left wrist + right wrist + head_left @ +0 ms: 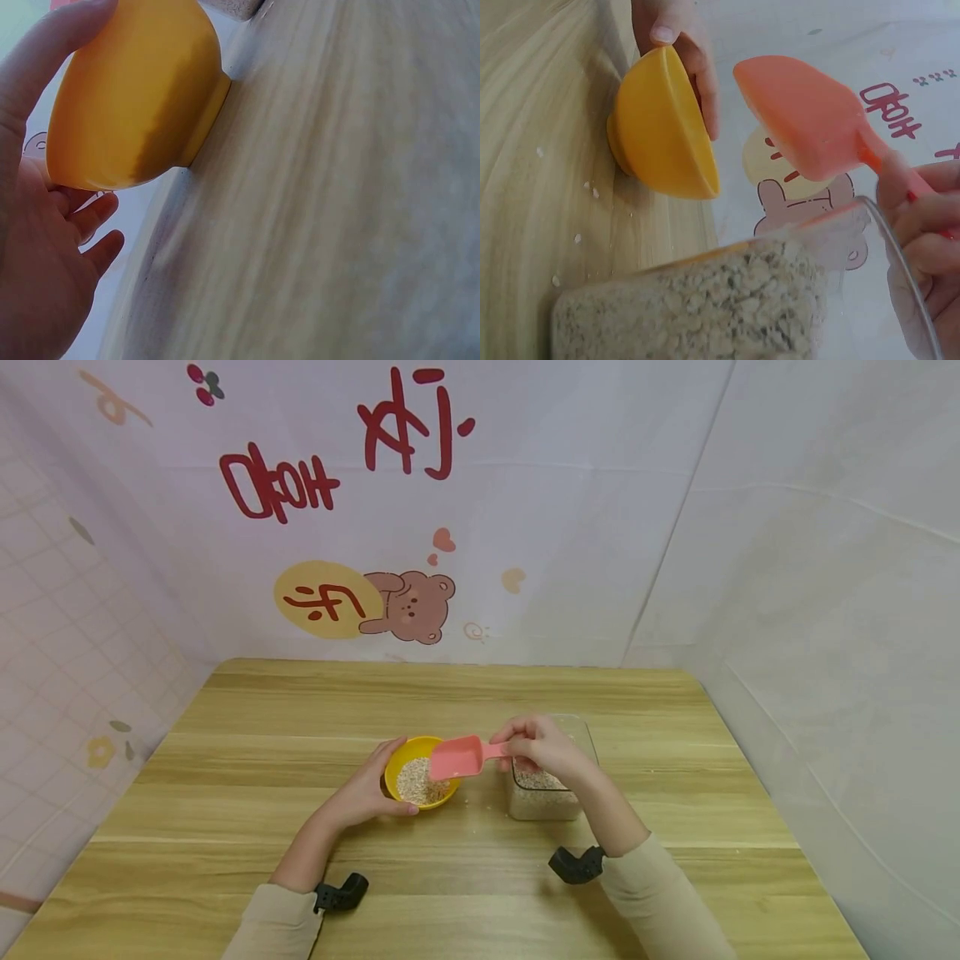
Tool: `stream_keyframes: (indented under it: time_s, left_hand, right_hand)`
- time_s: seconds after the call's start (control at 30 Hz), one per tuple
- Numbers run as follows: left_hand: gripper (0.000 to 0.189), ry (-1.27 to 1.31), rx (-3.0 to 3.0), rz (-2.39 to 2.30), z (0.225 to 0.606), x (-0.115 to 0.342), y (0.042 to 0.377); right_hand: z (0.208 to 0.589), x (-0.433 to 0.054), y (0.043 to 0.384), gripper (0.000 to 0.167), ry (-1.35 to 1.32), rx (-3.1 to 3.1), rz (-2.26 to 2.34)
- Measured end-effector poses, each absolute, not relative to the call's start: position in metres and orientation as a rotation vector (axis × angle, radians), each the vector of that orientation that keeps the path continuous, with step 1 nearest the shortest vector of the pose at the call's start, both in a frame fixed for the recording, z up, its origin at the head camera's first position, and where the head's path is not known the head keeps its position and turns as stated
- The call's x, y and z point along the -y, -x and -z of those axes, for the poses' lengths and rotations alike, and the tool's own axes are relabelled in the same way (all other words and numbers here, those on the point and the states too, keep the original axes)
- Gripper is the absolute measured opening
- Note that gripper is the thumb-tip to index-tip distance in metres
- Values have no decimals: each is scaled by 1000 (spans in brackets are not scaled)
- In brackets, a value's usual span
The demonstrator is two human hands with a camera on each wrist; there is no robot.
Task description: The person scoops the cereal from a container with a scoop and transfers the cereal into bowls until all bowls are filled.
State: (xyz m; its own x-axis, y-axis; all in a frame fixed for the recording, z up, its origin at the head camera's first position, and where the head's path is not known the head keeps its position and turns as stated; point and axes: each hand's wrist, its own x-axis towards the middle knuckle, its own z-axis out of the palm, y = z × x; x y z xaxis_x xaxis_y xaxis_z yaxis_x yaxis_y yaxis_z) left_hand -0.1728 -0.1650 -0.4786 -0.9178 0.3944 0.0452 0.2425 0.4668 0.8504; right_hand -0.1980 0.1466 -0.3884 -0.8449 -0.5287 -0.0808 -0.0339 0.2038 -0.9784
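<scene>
A yellow bowl [135, 97] stands on the table with pale oat flakes [417, 782] inside. My left hand [372, 788] holds it from the left, thumb at the near side and fingers around the far side. Between thumb and fingers of my right hand [542, 747] is the handle of a pink scoop [802, 112]. The scoop's pan hangs over the right part of the bowl, tilted toward it; in the head view it looks nearly bare inside. Under my right hand is a clear rectangular container [544, 806], partly filled with flakes [727, 300].
Several loose flakes [577, 238] lie on the wooden table [450, 893] between bowl and container. A printed white cloth [570, 527] hangs behind the table. Black wrist devices [577, 865] sit on both forearms.
</scene>
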Motion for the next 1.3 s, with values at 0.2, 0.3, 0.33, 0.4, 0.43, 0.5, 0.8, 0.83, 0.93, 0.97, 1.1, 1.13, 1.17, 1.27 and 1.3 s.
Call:
stream_keyframes:
  time_s: [0.2,0.3,0.33,0.4,0.43,0.5,0.8,0.83,0.93,0.97,1.1,1.13,1.17,1.27,1.3]
  left_hand:
    - [115,-562,-2562,-1433,484,166,175]
    - [115,-555,-2562,-1428,484,166,175]
    - [115,-549,-2562,-1428,484,166,175]
    - [115,-547,-2565,-1422,484,165,175]
    - [115,-546,-2566,-1419,484,165,175]
    - [115,-542,-2568,-1417,484,165,175]
    - [116,-550,-2586,-1385,480,165,175]
    - [116,-550,-2586,-1378,479,165,175]
    - [117,-541,-2592,-1361,476,165,175]
    - [117,-535,-2594,-1356,475,164,175]
    - [117,-506,-2618,-1342,468,160,175]
    - [117,-497,-2623,-1343,466,159,175]
    - [116,-493,-2627,-1343,465,157,175]
    - [114,-499,-2648,-1341,461,152,176]
    - [114,-505,-2651,-1347,460,150,176]
  right_hand:
    - [389,-152,194,18,573,-2207,1684]
    - [388,-156,192,16,551,-2314,1669]
    - [387,-157,191,15,539,-2349,1662]
    - [387,-160,190,15,517,-2390,1665]
    - [387,-162,189,14,509,-2393,1675]
    - [387,-166,189,14,507,-2374,1707]
    - [383,-183,185,10,533,-2313,1783]
    - [382,-186,185,11,526,-2326,1779]
    - [379,-194,183,11,503,-2365,1770]
    - [378,-196,183,11,496,-2382,1762]
    - [373,-208,182,12,479,-2425,1738]
    - [372,-210,181,12,477,-2439,1728]
    - [371,-213,181,12,474,-2449,1722]
    - [369,-220,181,12,465,-2476,1693]
    - [369,-222,181,11,464,-2486,1683]
